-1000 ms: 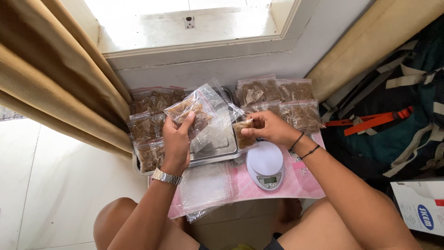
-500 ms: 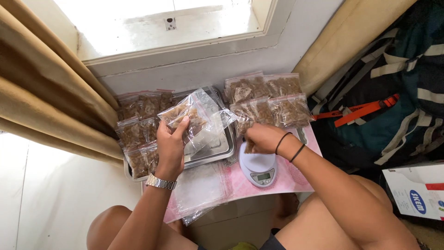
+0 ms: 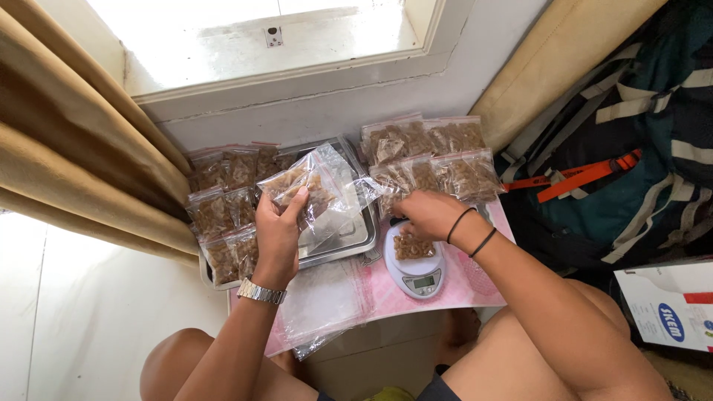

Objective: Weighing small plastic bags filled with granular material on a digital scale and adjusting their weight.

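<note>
My left hand [image 3: 278, 236] is shut on a large clear plastic bag [image 3: 316, 182] partly filled with brown snack pieces, held up over a metal tray [image 3: 355, 239]. A small filled bag [image 3: 414, 246] lies on the round white kitchen scale [image 3: 420, 280]. My right hand [image 3: 429, 212] hovers just above that bag's far edge, fingers loose, gripping nothing. A wristwatch is on my left wrist and two dark bands are on my right.
Small filled snack bags lie in rows left of the tray [image 3: 221, 212] and at the back right [image 3: 434, 157]. Empty clear bags [image 3: 325, 306] are stacked on the pink mat [image 3: 475, 288]. A backpack [image 3: 631, 186], a white box [image 3: 668, 308] and a tan curtain [image 3: 67, 148] flank the spot.
My right hand brought the small filled bag down onto the scale and let go of it. My left hand kept the large bag raised in place.
</note>
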